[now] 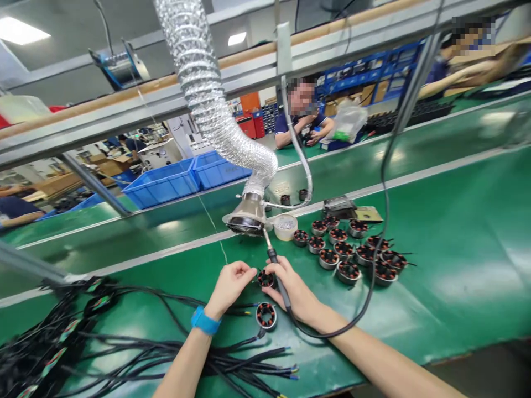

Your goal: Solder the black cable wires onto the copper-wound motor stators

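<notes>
My right hand [292, 290] has its thumb and fingers on a small round motor stator [265, 278] with dark and orange windings. A soldering iron [279, 276] lies across that hand, its tip pointing up under the fume hood. My left hand [232, 282], with a blue wristband, is pinched at the stator's left side; what is between its fingertips is too small to name. Just below, a second stator [266, 316] rests on the green mat beside black cables [249, 359] with coloured wire ends.
A fume hood [246, 215] on a silver duct hangs above my hands. Several stators [348, 271] and a solder roll [285, 226] sit to the right. Black cable bundles [53, 331] lie left. Blue bins [164, 182] and a person across the bench are behind; the iron's cord loops right.
</notes>
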The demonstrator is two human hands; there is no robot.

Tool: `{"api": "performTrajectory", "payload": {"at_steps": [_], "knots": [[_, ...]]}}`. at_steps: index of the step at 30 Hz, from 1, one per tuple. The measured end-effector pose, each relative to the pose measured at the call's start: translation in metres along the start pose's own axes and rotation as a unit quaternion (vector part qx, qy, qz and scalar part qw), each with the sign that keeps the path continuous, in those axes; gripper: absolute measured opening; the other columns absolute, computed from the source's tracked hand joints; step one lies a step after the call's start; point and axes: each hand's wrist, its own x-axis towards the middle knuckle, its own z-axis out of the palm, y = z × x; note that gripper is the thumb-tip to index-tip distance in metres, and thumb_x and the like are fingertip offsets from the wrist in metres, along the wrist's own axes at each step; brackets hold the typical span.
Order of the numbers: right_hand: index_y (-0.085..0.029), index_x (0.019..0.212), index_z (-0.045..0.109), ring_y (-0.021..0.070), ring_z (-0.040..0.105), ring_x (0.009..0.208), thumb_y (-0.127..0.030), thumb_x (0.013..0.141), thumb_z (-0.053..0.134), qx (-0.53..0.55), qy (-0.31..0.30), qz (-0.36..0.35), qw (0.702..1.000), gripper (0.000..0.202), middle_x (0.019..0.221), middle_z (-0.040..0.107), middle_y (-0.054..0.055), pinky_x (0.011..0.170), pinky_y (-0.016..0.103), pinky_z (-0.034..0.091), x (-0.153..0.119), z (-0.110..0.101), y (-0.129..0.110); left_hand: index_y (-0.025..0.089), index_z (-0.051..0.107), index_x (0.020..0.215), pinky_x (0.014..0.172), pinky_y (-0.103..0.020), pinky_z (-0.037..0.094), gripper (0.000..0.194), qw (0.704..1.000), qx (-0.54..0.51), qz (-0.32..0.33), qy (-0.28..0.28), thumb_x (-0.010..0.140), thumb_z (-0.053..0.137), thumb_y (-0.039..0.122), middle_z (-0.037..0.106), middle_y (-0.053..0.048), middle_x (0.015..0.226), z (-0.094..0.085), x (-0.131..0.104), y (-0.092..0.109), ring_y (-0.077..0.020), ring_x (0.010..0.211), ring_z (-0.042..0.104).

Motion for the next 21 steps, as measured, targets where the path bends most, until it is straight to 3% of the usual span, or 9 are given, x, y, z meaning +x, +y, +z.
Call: {"api": "performTrajectory", "payload": {"at_steps": [5, 9, 13, 17, 21], "knots": [[-0.024, 0.119, 0.048, 0.0185, 0.057, 0.105, -0.006, 0.081, 0.068, -0.003, 0.003, 0.01, 1.0, 0.047, 0.122, 0.044, 0.007, 0.094, 0.033, 0.049, -0.004, -0.004, -0.005, 0.013, 0.061, 0.075, 0.061, -0.022, 0.033, 0.043, 0.999, -0.016, 0.016, -0.044, 0.081, 0.064, 0.056, 0.052, 0.0, 0.07, -0.002, -0.005, 0.002, -0.0121, 0.066, 0.043], [-0.024, 0.118, 0.05, 0.0175, 0.058, 0.1, -0.012, 0.076, 0.077, -0.003, -0.014, 0.014, 1.0, 0.051, 0.12, 0.045, 0.006, 0.089, 0.03, 0.051, -0.007, -0.004, -0.006, 0.014, 0.063, 0.079, 0.049, -0.021, 0.02, 0.053, 0.994, -0.038, -0.05, -0.092, 0.075, 0.065, 0.067, 0.046, 0.004, 0.063, 0.002, -0.01, 0.001, -0.0082, 0.053, 0.029], [-0.025, 0.12, 0.05, 0.0159, 0.057, 0.093, -0.021, 0.076, 0.08, -0.021, -0.022, 0.023, 0.999, 0.054, 0.12, 0.046, 0.006, 0.086, 0.028, 0.05, -0.008, -0.003, 0.0, 0.014, 0.066, 0.078, 0.046, -0.021, 0.016, 0.063, 0.993, -0.038, -0.085, -0.071, 0.061, 0.07, 0.075, 0.046, 0.004, 0.058, 0.006, -0.008, -0.002, -0.0072, 0.049, 0.025], [-0.025, 0.121, 0.048, 0.014, 0.054, 0.087, -0.026, 0.076, 0.08, -0.027, -0.035, 0.005, 0.999, 0.055, 0.117, 0.045, 0.005, 0.081, 0.025, 0.049, -0.009, -0.004, 0.002, 0.016, 0.064, 0.069, 0.047, -0.021, 0.03, 0.064, 0.997, -0.025, -0.071, 0.002, 0.053, 0.073, 0.077, 0.055, 0.002, 0.062, 0.005, -0.002, 0.001, -0.0111, 0.053, 0.041], [-0.025, 0.119, 0.048, 0.0124, 0.05, 0.082, -0.027, 0.076, 0.079, -0.034, -0.038, -0.001, 0.999, 0.053, 0.112, 0.044, 0.003, 0.077, 0.022, 0.048, -0.008, -0.006, -0.001, 0.017, 0.063, 0.061, 0.051, -0.024, 0.042, 0.067, 0.996, -0.023, -0.077, -0.027, 0.046, 0.072, 0.081, 0.061, -0.002, 0.063, 0.004, 0.001, 0.004, -0.0183, 0.062, 0.054]]}}
